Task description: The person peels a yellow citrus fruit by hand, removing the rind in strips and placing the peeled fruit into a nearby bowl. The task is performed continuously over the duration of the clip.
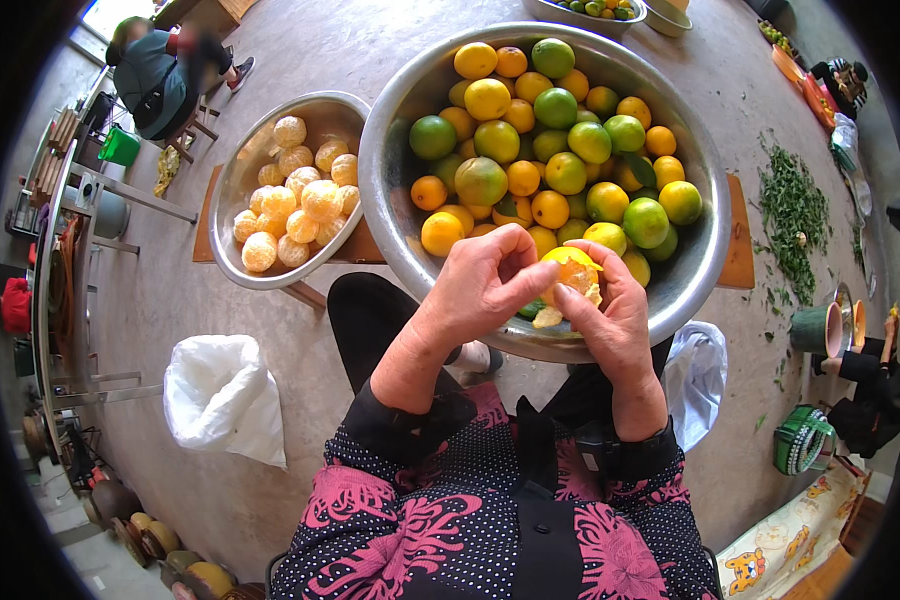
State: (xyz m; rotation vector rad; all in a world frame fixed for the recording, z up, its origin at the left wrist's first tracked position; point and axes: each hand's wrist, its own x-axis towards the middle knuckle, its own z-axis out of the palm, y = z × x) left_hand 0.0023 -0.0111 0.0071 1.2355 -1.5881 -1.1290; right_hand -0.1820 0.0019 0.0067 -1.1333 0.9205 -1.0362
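Note:
A partly peeled citrus fruit, its yellow rind torn open over pale orange flesh, is held above the near rim of a large metal basin. My right hand grips it from the right and below. From the left, my left hand touches its torn side with bent fingers; whether it pinches rind I cannot tell. Whole green, yellow and orange citrus fruits fill the basin. To its left, a smaller metal bowl holds several peeled citrus fruits.
A wooden bench supports the basin and bowl. White bags stand on the floor at left and right. Leafy cuttings lie on the floor at right. A person sits at upper left; other people are at the right edge.

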